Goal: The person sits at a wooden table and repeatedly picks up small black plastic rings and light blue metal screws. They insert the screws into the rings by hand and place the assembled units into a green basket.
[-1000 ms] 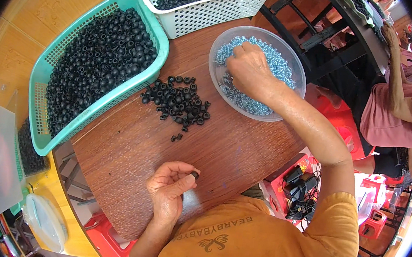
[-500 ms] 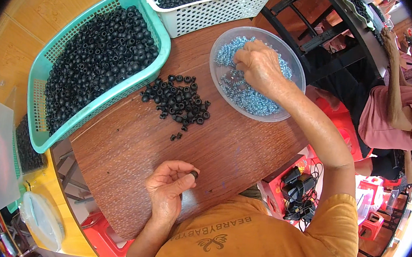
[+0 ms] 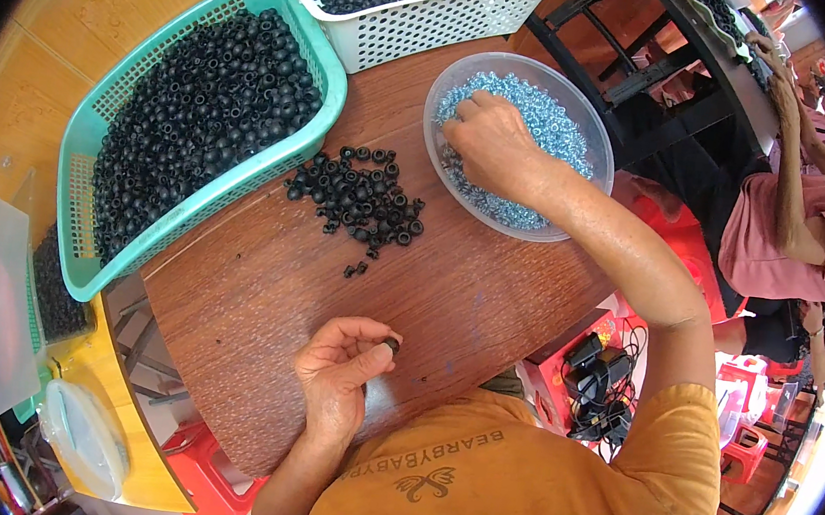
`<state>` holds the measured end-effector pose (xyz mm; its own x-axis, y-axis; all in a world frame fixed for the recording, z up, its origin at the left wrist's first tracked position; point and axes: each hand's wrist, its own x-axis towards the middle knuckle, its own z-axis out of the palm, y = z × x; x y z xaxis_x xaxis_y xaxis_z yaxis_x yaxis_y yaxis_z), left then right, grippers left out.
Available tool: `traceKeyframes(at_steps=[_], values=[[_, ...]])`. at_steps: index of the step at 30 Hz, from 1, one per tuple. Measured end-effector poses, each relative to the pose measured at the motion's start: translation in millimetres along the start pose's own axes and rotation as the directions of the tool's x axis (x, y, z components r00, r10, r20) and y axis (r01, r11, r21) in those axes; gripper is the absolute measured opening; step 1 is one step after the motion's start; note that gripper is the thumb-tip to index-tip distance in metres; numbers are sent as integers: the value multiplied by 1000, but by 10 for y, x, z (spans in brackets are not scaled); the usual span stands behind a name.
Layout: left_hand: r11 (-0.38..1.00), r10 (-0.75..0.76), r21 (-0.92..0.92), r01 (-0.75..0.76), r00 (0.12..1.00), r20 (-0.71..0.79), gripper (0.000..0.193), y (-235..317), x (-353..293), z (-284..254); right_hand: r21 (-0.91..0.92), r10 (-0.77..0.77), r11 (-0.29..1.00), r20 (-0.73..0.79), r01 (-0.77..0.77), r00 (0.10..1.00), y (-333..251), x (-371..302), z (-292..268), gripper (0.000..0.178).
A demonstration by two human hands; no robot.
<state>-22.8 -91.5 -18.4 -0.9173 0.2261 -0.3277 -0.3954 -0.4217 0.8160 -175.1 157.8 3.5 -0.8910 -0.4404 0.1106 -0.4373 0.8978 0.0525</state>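
Between thumb and fingers, my left hand (image 3: 346, 363) pinches a small black round cap (image 3: 390, 344) above the near part of the brown table (image 3: 263, 342). Farther off on the right, my right hand (image 3: 493, 143) reaches into a clear round tub (image 3: 602, 172) of small shiny light-blue pieces (image 3: 547, 121). Its fingers point down and are curled together at the tub's left side; whatever they hold is hidden. A loose pile of black caps (image 3: 359, 192) lies on the table left of the tub.
A teal basket (image 3: 334, 98) heaped with black caps stands at the far left, beside a white basket (image 3: 405, 41) holding more. Black power adapters with cables (image 3: 601, 378) lie right of the table. At the far right, a person in pink (image 3: 787, 232) works at another table.
Inside the tub, my right hand has shifted a little left and nearer, toward the tub's left side. My left hand keeps its pinch on the black cap, almost still.
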Motion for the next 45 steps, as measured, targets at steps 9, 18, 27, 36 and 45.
traceKeyframes(at_steps=[9, 18, 27, 36, 45], values=[[1000, 10, -1, -10, 1000, -16, 18, -5, 0, 6, 96, 18, 995, -56, -12, 998, -45, -77, -19, 12], [999, 37, 17, -37, 999, -14, 17, -8, -3, 27, 258, 54, 966, -153, -12, 987, 23, -207, 45, 16], [998, -38, -43, 36, 999, -37, 19, 71, -7, 16, 863, 333, 476, 3, -171, 943, -337, -562, -377, 12], [981, -3, -193, -5, 999, -39, 15, 34, -36, -5, 981, 109, -79, 186, -178, 977, -1213, -853, -237, 9], [982, 144, -110, -151, 987, -74, 17, -20, -75, 38, 970, 136, 45, 232, -240, 963, -1360, -879, -269, 8]])
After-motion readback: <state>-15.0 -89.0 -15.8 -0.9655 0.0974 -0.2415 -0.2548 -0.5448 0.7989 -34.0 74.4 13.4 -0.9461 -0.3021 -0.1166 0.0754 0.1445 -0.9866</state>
